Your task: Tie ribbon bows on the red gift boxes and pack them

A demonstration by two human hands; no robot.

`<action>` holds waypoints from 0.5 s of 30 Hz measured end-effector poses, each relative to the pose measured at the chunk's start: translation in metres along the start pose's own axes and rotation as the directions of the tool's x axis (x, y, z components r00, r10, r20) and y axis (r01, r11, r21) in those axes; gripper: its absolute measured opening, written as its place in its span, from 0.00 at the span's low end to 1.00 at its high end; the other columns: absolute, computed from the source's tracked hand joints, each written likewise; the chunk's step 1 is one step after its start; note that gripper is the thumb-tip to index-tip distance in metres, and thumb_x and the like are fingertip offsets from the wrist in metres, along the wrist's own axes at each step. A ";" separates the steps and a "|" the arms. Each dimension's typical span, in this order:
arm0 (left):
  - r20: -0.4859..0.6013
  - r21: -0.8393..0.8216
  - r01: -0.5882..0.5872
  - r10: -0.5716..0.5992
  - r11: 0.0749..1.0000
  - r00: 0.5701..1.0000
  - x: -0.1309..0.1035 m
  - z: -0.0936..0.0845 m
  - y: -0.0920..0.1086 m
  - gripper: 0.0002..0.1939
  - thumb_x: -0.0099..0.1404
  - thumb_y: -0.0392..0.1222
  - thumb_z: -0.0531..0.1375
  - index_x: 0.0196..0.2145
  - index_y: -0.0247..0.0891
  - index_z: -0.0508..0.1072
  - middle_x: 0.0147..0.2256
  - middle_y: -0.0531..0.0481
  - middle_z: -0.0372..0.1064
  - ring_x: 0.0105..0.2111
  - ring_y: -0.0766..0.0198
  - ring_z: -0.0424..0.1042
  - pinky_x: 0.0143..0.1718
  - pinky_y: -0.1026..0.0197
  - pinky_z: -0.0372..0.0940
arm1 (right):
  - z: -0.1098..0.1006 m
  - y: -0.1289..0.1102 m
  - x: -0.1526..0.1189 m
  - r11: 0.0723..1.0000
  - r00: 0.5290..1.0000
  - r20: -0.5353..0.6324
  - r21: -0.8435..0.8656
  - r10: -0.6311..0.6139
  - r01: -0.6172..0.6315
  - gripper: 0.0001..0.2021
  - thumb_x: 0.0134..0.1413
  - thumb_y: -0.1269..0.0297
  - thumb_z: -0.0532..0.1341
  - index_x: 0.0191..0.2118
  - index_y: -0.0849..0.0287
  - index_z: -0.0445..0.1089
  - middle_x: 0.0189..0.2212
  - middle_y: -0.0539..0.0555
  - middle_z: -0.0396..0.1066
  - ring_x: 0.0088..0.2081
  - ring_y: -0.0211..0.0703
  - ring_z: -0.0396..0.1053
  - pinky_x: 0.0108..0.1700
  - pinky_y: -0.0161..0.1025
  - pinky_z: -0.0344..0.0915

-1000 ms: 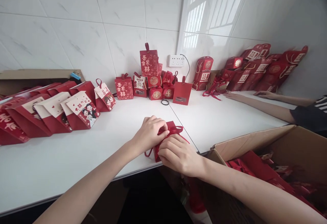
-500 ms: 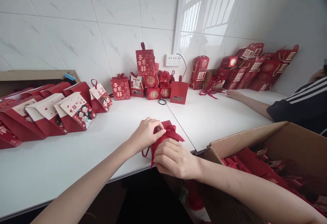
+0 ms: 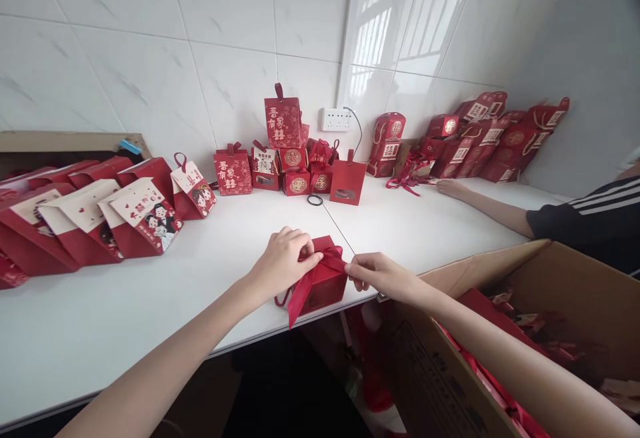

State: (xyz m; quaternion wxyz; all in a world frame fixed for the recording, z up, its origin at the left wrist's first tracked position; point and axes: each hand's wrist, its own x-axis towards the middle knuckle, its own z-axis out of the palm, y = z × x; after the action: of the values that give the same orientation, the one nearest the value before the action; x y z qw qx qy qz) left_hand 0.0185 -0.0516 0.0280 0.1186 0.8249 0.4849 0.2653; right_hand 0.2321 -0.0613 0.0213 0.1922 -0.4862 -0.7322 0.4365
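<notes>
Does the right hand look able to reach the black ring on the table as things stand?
Probably yes. Bare white tabletop lies between the right hand and the black ring, though the hand would have to release the red ribbon.

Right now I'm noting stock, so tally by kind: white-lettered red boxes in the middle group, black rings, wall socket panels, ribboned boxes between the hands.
White-lettered red boxes: 2 (upper box, lower box)
Black ring: 1
Socket panel: 1
Ribboned box: 1
Total: 5

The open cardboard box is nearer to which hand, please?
Right: the right hand pinches the red ribbon just left of the box; the left hand is farther left, at the same ribbon.
</notes>
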 end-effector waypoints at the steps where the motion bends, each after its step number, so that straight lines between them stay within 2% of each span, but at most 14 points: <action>1: -0.002 0.012 0.007 -0.007 1.000 1.000 0.000 0.000 0.000 0.13 0.63 0.47 0.54 0.24 0.38 0.62 0.28 0.52 0.66 0.35 0.59 0.61 0.41 0.53 0.57 | 0.001 0.001 -0.001 0.999 1.000 0.015 0.034 -0.011 0.010 0.19 0.54 0.49 0.52 0.23 0.60 0.63 0.21 0.50 0.65 0.22 0.35 0.58 0.26 0.34 0.54; 3: -0.013 0.040 0.019 -0.019 0.999 1.000 -0.002 -0.001 -0.001 0.14 0.63 0.49 0.53 0.24 0.38 0.62 0.29 0.51 0.65 0.36 0.59 0.61 0.42 0.52 0.57 | 0.000 0.001 -0.001 0.998 0.999 0.038 0.048 -0.036 0.035 0.18 0.53 0.50 0.54 0.23 0.60 0.63 0.20 0.49 0.65 0.22 0.34 0.58 0.26 0.34 0.54; 5: -0.037 0.060 0.028 -0.026 0.998 0.999 -0.004 -0.003 -0.003 0.14 0.64 0.50 0.51 0.27 0.39 0.62 0.32 0.50 0.64 0.37 0.58 0.61 0.44 0.51 0.57 | -0.006 0.000 0.000 0.999 0.999 0.024 0.019 -0.049 0.048 0.19 0.55 0.50 0.51 0.23 0.60 0.63 0.20 0.50 0.65 0.23 0.35 0.61 0.27 0.35 0.57; 7: -0.063 0.058 0.047 -0.043 0.997 0.997 -0.006 -0.004 -0.006 0.12 0.64 0.49 0.49 0.30 0.39 0.63 0.35 0.49 0.64 0.39 0.57 0.61 0.45 0.50 0.57 | -0.015 0.000 0.004 0.992 0.989 -0.105 -0.074 -0.108 0.101 0.17 0.57 0.53 0.50 0.26 0.60 0.64 0.22 0.51 0.66 0.25 0.37 0.64 0.30 0.37 0.61; 9: -0.091 0.036 0.077 -0.073 0.996 0.993 -0.007 -0.006 -0.010 0.11 0.64 0.48 0.49 0.33 0.39 0.63 0.36 0.48 0.64 0.40 0.57 0.62 0.46 0.50 0.57 | -0.024 0.001 0.009 0.951 0.928 -0.259 -0.226 -0.268 0.212 0.11 0.55 0.58 0.54 0.34 0.60 0.67 0.28 0.53 0.69 0.30 0.39 0.67 0.34 0.39 0.65; 10: -0.104 0.024 0.095 -0.092 0.995 0.990 -0.007 -0.007 -0.012 0.10 0.64 0.48 0.49 0.34 0.39 0.63 0.36 0.48 0.64 0.40 0.57 0.62 0.46 0.50 0.57 | -0.027 0.001 0.011 0.910 0.887 -0.281 -0.305 -0.367 0.280 0.10 0.53 0.61 0.56 0.40 0.60 0.66 0.33 0.54 0.69 0.33 0.40 0.68 0.36 0.40 0.66; 12: -0.117 0.004 0.128 -0.127 0.992 0.985 -0.007 -0.008 -0.014 0.11 0.62 0.49 0.51 0.32 0.39 0.64 0.35 0.49 0.64 0.40 0.56 0.62 0.47 0.49 0.57 | -0.029 0.002 0.016 0.815 0.828 -0.199 -0.402 -0.523 0.418 0.16 0.51 0.65 0.59 0.48 0.57 0.64 0.40 0.56 0.67 0.38 0.41 0.68 0.39 0.42 0.67; 15: -0.100 -0.030 0.163 -0.165 0.986 0.981 -0.009 -0.010 -0.012 0.11 0.61 0.50 0.52 0.29 0.39 0.65 0.33 0.49 0.64 0.39 0.56 0.63 0.44 0.51 0.59 | -0.026 -0.001 0.022 0.734 0.795 -0.051 -0.421 -0.605 0.532 0.14 0.52 0.65 0.60 0.46 0.57 0.66 0.41 0.56 0.67 0.38 0.40 0.68 0.41 0.42 0.68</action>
State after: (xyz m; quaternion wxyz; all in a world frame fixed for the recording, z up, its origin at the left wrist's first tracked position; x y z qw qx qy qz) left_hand 0.0007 -0.0534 0.0277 0.1242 0.7661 0.5537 0.3017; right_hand 0.2397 -0.0300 0.0337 0.2841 -0.3041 -0.8957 0.1565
